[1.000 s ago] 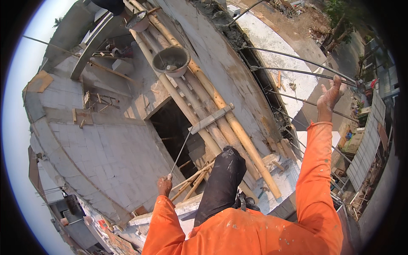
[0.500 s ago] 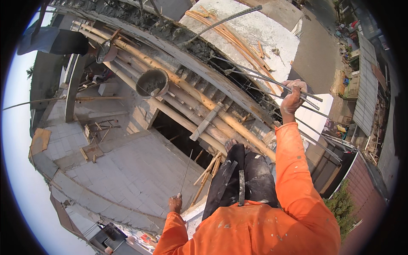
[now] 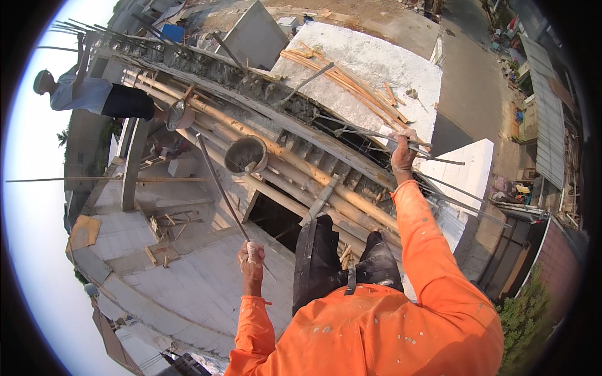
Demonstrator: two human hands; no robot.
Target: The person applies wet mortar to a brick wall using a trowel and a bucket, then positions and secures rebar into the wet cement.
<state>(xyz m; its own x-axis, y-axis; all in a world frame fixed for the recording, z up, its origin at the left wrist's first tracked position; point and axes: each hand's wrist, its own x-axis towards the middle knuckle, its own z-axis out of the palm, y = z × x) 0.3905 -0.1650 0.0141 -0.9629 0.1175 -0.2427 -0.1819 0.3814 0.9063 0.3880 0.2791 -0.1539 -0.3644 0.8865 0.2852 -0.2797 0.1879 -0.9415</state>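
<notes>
My left hand (image 3: 251, 262) is closed round a thin dark rod (image 3: 221, 187), which slants up and away to the left over the pale floor below. A short end of the rod sticks out beneath the fist. Out to the right, my right hand (image 3: 403, 151) grips steel reinforcing bars (image 3: 370, 133) that stick out of the rough concrete beam (image 3: 285, 106). How many bars lie inside the fingers is hidden. My legs, in dark trousers, are over the bamboo poles (image 3: 360, 195) beside the beam.
A bucket of grey mortar (image 3: 246, 155) and a second bucket (image 3: 180, 116) sit on the poles. Another person (image 3: 94, 94) stands at the far left. A dark opening (image 3: 276, 216) gapes beside the poles. Wood strips (image 3: 351, 81) lie on a white slab. More bars (image 3: 464, 203) jut out at right.
My left hand has risen, and the rod now reaches higher. My right hand stays on the bars. The view has tilted, showing more of the other person and the far ground.
</notes>
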